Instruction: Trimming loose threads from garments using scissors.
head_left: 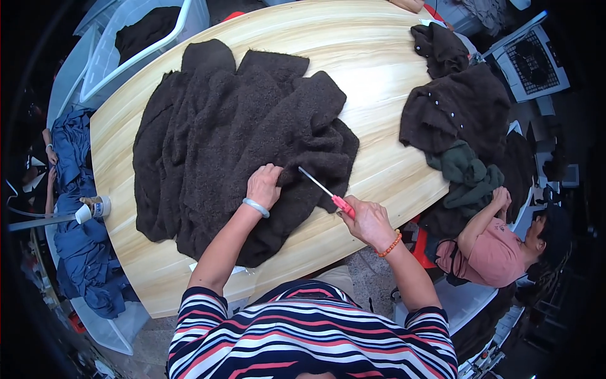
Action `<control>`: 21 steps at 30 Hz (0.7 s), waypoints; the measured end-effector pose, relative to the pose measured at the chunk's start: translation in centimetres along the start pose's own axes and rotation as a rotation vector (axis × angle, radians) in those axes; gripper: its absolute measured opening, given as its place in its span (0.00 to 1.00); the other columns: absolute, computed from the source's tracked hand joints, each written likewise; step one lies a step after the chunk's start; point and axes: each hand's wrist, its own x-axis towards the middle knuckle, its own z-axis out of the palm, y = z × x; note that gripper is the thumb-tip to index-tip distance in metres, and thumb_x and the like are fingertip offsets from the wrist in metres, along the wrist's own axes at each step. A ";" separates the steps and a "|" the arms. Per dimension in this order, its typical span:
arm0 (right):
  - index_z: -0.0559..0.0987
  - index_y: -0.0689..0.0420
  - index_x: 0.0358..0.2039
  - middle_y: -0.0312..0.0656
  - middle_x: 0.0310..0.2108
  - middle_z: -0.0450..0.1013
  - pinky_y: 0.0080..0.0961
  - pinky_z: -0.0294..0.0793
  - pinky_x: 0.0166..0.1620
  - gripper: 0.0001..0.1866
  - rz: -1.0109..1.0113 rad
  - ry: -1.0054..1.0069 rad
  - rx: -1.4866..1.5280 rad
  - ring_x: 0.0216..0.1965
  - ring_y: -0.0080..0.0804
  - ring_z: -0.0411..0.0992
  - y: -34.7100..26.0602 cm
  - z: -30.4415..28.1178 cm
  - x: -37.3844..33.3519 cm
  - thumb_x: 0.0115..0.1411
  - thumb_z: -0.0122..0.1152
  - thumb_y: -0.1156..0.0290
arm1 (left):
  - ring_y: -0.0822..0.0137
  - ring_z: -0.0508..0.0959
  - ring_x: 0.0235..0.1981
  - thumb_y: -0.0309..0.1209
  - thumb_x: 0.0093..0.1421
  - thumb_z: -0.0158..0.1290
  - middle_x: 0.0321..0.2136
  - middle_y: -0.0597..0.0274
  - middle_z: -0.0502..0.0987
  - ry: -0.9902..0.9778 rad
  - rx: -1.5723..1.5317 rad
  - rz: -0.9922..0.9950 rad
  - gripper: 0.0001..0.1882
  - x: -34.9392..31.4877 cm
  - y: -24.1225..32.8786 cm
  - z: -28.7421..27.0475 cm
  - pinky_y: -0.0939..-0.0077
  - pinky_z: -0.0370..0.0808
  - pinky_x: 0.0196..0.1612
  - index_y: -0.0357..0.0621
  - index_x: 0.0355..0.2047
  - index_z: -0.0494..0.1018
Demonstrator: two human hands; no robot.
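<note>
A large heap of dark brown fuzzy knit garments [214, 126] spreads over the left and middle of the wooden table in front of me. My left hand [262, 187] rests on the front part of the heap, fingers bent and gripping a fold of the brown knit. In my right hand [370, 223] is a red-handled tool [322, 188] with a long, thin metal shaft or blade; its exact kind is unclear. The tool points up and left, its tip at the cloth just right of my left hand. What lies under the folds is hidden.
More dark brown garments with light buttons [456, 114] and a dark green garment [467, 170] lie at the table's right, beside a seated person in pink [489, 256]. Blue clothes [82, 246] hang along the left. A clear plastic bin [101, 69] stands at the far left.
</note>
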 end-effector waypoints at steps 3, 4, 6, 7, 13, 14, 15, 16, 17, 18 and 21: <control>0.74 0.54 0.34 0.53 0.23 0.75 0.47 0.74 0.35 0.10 -0.016 -0.068 -0.057 0.30 0.53 0.76 -1.0 0.1 -0.5 0.58 0.59 0.62 | 0.59 0.78 0.27 0.26 0.49 0.59 0.24 0.59 0.76 0.015 -0.205 -0.046 0.11 0.8 -1.3 0.8 0.66 0.73 0.32 0.41 0.35 0.78; 0.76 0.54 0.34 0.52 0.23 0.75 0.45 0.74 0.35 0.10 -0.052 -0.089 -0.062 0.30 0.51 0.76 -1.5 -0.1 -0.8 0.57 0.59 0.62 | 0.65 0.78 0.27 0.25 0.50 0.58 0.26 0.61 0.78 -0.079 -0.481 -0.225 0.10 1.2 -1.3 0.5 0.70 0.74 0.32 0.40 0.36 0.78; 0.77 0.54 0.34 0.52 0.23 0.76 0.44 0.74 0.35 0.10 -0.099 -0.153 -0.052 0.30 0.51 0.77 -2.1 -0.2 -1.5 0.57 0.59 0.62 | 0.78 0.76 0.30 0.22 0.56 0.55 0.33 0.68 0.80 -0.111 -1.034 -0.383 0.11 1.4 -1.6 1.0 0.80 0.74 0.35 0.36 0.41 0.78; 0.78 0.55 0.34 0.52 0.23 0.76 0.44 0.75 0.36 0.11 -0.152 -0.213 -0.042 0.30 0.50 0.77 -2.5 -0.2 -1.7 0.56 0.59 0.62 | 0.78 0.76 0.30 0.22 0.56 0.55 0.33 0.68 0.80 -0.112 -1.033 -0.385 0.11 1.1 -2.0 1.4 0.80 0.74 0.35 0.36 0.41 0.78; 0.78 0.55 0.35 0.52 0.23 0.76 0.43 0.75 0.36 0.11 -0.146 -0.244 -0.045 0.30 0.50 0.77 -3.1 -0.3 -1.6 0.56 0.60 0.62 | 0.72 0.80 0.35 0.21 0.59 0.54 0.38 0.62 0.80 -0.016 -1.545 -0.611 0.13 0.7 -3.0 2.4 0.76 0.78 0.42 0.36 0.45 0.74; 0.78 0.55 0.35 0.52 0.23 0.76 0.43 0.75 0.35 0.11 -0.147 -0.232 -0.037 0.30 0.50 0.77 -3.0 -0.2 -1.6 0.57 0.60 0.62 | 0.72 0.80 0.36 0.22 0.59 0.54 0.37 0.62 0.80 0.006 -1.574 -0.620 0.13 0.6 -2.9 2.4 0.77 0.77 0.41 0.36 0.45 0.74; 0.78 0.55 0.35 0.52 0.23 0.76 0.43 0.75 0.35 0.11 -0.143 -0.229 -0.035 0.30 0.50 0.77 -2.8 -0.2 -1.5 0.57 0.60 0.62 | 0.72 0.80 0.36 0.22 0.59 0.54 0.37 0.62 0.80 0.000 -1.573 -0.618 0.13 0.6 -2.6 2.1 0.77 0.77 0.41 0.36 0.45 0.74; 0.76 0.55 0.35 0.52 0.22 0.75 0.44 0.74 0.35 0.11 -0.078 -0.140 -0.029 0.29 0.51 0.76 -2.5 -0.4 -1.3 0.57 0.59 0.62 | 0.71 0.79 0.36 0.25 0.59 0.55 0.38 0.62 0.80 -0.027 -1.378 -0.564 0.13 0.5 -2.2 1.7 0.78 0.76 0.40 0.36 0.44 0.74; 0.75 0.55 0.35 0.52 0.22 0.75 0.44 0.74 0.34 0.10 -0.013 -0.049 -0.025 0.29 0.51 0.76 -2.2 -0.5 -1.3 0.58 0.59 0.63 | 0.71 0.79 0.37 0.27 0.59 0.56 0.39 0.63 0.79 -0.051 -1.184 -0.505 0.13 0.3 -1.7 1.2 0.79 0.75 0.39 0.36 0.44 0.74; 0.73 0.54 0.34 0.52 0.21 0.74 0.45 0.73 0.33 0.09 -0.005 0.029 -0.021 0.28 0.52 0.76 -1.7 -0.4 -1.6 0.59 0.58 0.63 | 0.64 0.80 0.36 0.33 0.57 0.58 0.37 0.60 0.80 -0.094 -0.752 -0.314 0.16 0.2 -0.2 -0.3 0.75 0.74 0.39 0.36 0.43 0.74; 0.73 0.54 0.34 0.51 0.22 0.74 0.46 0.73 0.33 0.09 0.015 0.131 0.039 0.28 0.51 0.75 -1.3 -0.4 -2.6 0.59 0.58 0.63 | 0.55 0.68 0.48 0.41 0.43 0.67 0.43 0.57 0.71 -0.073 0.214 0.035 0.35 -1.6 4.3 -4.0 0.59 0.64 0.49 0.45 0.51 0.70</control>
